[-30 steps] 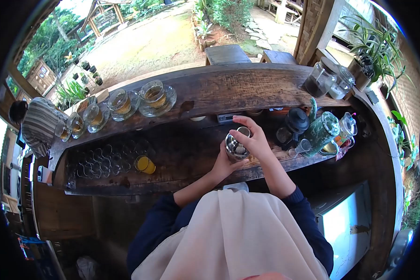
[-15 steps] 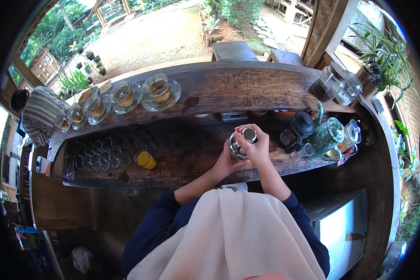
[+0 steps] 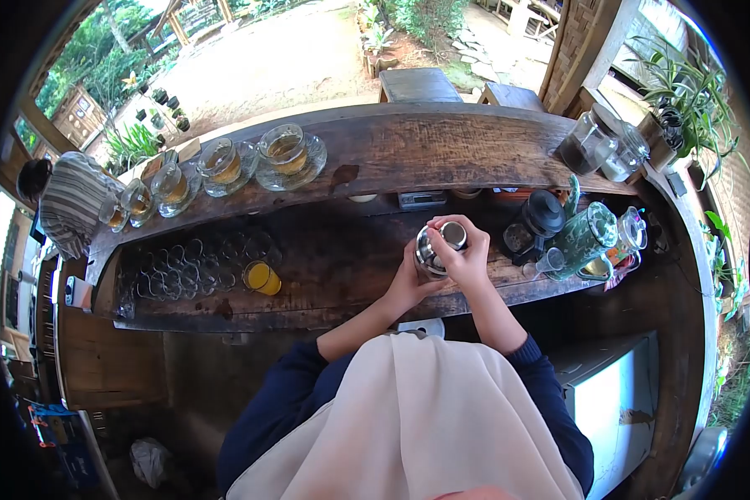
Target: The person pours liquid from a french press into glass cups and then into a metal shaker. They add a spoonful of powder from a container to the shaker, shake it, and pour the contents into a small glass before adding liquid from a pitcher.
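Both my hands are wrapped around a shiny metal cocktail shaker (image 3: 452,233) above the lower counter. My left hand (image 3: 411,279) grips the side of its body. Fingers and thumb of my right hand (image 3: 469,262) close around the shaker's upper part, just below the cap. The shaker tilts slightly, and much of its body is hidden by my hands. To the left stands a glass of orange drink (image 3: 262,278), with several clear glass cups (image 3: 183,271) beyond it. A French press (image 3: 535,223) is the nearest thing to the right of my right hand.
A green speckled enamel pitcher (image 3: 587,237) and a small clear cup (image 3: 548,264) stand beside the French press. Along the raised ledge are several glass cups of tea on saucers (image 3: 292,177) and lidded jars (image 3: 590,142). A digital scale (image 3: 422,200) sits under the ledge.
The shaker and both hands have shifted very slightly to the right, and the shaker's tilt has changed a little. Both hands keep their hold.
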Demonstrator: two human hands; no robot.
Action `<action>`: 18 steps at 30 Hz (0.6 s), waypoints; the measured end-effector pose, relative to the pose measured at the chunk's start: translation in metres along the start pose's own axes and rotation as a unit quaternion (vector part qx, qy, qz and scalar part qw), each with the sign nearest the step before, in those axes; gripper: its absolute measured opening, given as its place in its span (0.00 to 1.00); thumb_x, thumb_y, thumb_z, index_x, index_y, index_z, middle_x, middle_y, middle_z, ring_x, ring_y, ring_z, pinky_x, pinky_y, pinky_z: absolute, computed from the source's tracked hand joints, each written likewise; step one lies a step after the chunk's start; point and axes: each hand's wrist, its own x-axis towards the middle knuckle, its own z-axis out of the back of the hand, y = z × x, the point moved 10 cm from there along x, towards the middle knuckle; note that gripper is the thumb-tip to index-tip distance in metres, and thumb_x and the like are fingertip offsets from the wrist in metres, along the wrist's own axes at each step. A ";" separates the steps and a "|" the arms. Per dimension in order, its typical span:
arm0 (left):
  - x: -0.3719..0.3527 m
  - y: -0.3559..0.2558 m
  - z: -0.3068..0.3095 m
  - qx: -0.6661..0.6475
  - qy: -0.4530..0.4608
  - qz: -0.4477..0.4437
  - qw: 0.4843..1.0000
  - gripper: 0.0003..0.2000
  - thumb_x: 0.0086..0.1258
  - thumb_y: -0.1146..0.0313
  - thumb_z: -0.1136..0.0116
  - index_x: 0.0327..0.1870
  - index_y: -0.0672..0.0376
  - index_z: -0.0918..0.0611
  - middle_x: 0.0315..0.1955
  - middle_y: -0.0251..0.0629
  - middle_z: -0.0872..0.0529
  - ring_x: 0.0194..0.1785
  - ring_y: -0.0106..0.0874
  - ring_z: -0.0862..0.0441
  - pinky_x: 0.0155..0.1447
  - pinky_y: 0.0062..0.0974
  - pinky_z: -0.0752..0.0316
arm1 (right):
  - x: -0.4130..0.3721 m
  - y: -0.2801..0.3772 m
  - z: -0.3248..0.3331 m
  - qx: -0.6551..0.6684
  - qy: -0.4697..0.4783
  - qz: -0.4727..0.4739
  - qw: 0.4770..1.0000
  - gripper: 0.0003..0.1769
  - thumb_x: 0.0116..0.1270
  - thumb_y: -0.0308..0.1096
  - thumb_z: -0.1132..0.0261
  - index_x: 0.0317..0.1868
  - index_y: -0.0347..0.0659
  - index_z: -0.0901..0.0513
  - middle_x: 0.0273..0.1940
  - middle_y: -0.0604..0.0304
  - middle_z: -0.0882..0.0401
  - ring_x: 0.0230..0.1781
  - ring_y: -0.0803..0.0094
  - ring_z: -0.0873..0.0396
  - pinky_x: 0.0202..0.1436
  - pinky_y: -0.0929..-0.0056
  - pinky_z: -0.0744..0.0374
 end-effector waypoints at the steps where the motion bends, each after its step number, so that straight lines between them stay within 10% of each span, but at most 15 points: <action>1: 0.000 -0.001 0.000 -0.008 -0.004 -0.011 1.000 0.49 0.52 0.67 0.25 0.68 0.60 0.51 0.60 0.48 0.36 0.64 0.34 0.33 0.64 0.33 0.33 | -0.001 0.002 0.002 0.007 -0.008 0.011 1.000 0.07 0.56 0.24 0.32 0.35 0.31 0.20 0.33 0.55 0.16 0.37 0.76 0.20 0.44 0.75 0.22; 18: 0.001 -0.009 0.001 -0.011 -0.002 0.002 1.000 0.49 0.53 0.64 0.26 0.69 0.64 0.50 0.61 0.48 0.36 0.65 0.34 0.34 0.67 0.31 0.36 | 0.006 0.003 -0.003 -0.015 0.012 0.001 1.000 0.07 0.59 0.28 0.34 0.32 0.32 0.20 0.29 0.59 0.17 0.32 0.80 0.21 0.39 0.79 0.23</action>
